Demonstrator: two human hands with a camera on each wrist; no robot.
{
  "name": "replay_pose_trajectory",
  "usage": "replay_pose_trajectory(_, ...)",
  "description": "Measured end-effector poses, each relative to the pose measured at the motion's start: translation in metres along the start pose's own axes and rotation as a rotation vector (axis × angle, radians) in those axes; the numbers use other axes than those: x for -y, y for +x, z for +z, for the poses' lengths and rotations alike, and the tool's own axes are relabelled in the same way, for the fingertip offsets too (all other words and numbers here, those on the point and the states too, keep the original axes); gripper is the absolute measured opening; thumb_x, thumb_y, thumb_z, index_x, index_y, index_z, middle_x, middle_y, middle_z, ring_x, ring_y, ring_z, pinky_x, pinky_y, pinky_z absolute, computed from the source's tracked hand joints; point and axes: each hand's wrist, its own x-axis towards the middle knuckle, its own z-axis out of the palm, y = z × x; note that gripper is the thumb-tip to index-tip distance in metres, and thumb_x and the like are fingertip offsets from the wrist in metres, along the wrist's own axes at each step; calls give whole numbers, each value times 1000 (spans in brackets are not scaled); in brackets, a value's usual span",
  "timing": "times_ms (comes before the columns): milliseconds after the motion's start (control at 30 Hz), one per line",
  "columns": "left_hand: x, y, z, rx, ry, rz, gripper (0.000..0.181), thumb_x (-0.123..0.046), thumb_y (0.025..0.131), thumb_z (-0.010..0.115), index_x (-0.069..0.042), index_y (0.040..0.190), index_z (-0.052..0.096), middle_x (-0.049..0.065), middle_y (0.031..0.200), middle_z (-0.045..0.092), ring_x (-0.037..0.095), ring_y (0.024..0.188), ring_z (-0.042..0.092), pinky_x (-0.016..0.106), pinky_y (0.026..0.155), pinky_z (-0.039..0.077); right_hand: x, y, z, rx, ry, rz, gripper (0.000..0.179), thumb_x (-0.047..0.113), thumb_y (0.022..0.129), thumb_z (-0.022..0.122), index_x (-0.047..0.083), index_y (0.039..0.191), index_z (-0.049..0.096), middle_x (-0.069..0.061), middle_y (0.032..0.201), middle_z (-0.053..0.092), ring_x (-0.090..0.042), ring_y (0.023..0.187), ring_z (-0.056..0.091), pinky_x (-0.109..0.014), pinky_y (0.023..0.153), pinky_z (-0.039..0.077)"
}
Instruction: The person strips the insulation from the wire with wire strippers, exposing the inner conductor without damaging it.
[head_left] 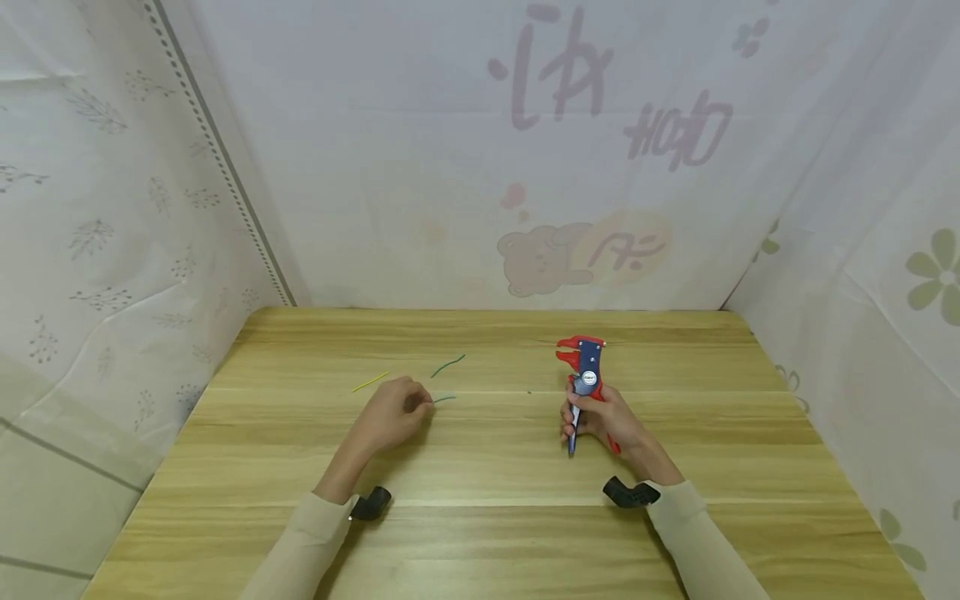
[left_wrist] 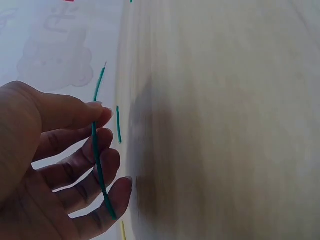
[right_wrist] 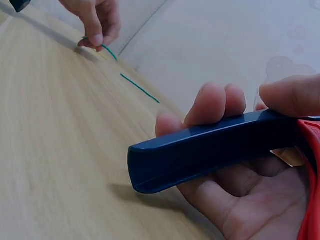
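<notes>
Between thumb and index finger, my left hand (head_left: 392, 414) pinches a short green wire (left_wrist: 98, 155). One end of that wire shows a bare metal tip in the left wrist view, and its other end lies across the curled lower fingers. My right hand (head_left: 609, 421) grips a red and blue wire stripper (head_left: 590, 358) by its handles, with the tool's red jaws pointing left and parted. The blue handle (right_wrist: 210, 147) fills much of the right wrist view. Another green wire (head_left: 447, 366) lies on the table just beyond my left hand.
A yellow wire (head_left: 371, 382) lies on the wooden table (head_left: 480, 533), left of my left hand. Toward the stripper sits a tiny green scrap (head_left: 529, 392). Printed cloth (head_left: 420, 167) hangs behind the table and along both sides. Each wrist carries a black device (head_left: 371, 503).
</notes>
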Motion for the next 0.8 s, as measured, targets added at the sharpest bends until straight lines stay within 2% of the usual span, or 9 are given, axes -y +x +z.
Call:
replay_pose_trajectory(167, 4, -4, -2, 16, 19, -28, 4, -9, 95, 71, -9, 94, 75, 1, 91, 68, 15, 87, 60, 37, 81, 52, -2, -1, -5, 26, 34, -10, 14, 9, 110, 41, -2, 119, 40, -4, 86, 64, -20, 74, 67, -42, 77, 62)
replay_pose_trajectory(333, 6, -6, -5, 47, 53, -38, 3, -7, 94, 72, -7, 95, 75, -1, 89, 66, 13, 83, 59, 34, 79, 52, -4, -1, -8, 60, 78, -28, 15, 9, 111, 39, 0, 122, 38, -5, 87, 64, -19, 74, 65, -41, 78, 62)
replay_pose_trajectory(533, 8, -8, -7, 78, 72, -58, 3, -8, 92, 75, -6, 93, 73, -2, 87, 64, 12, 80, 56, 30, 75, 51, -5, -2, -8, 39, 92, -8, 23, 10, 111, 40, -5, 125, 32, -5, 86, 64, -19, 73, 65, -41, 79, 62)
replay_pose_trajectory(667, 11, -9, -8, 74, 65, -64, 3, -8, 92, 75, -7, 90, 72, -2, 86, 63, 12, 79, 56, 29, 73, 50, -7, -2, -8, 37, 96, -10, 21, 9, 111, 38, -6, 124, 31, -5, 85, 64, -19, 74, 66, -41, 80, 62)
replay_pose_trajectory(800, 17, -11, -13, 32, 64, -44, 5, -11, 94, 74, -9, 90, 73, -1, 88, 65, 13, 81, 57, 30, 73, 50, -9, -1, -8, 45, 104, -11, 21, 9, 111, 38, -6, 123, 30, -4, 85, 64, -19, 74, 65, -41, 80, 62)
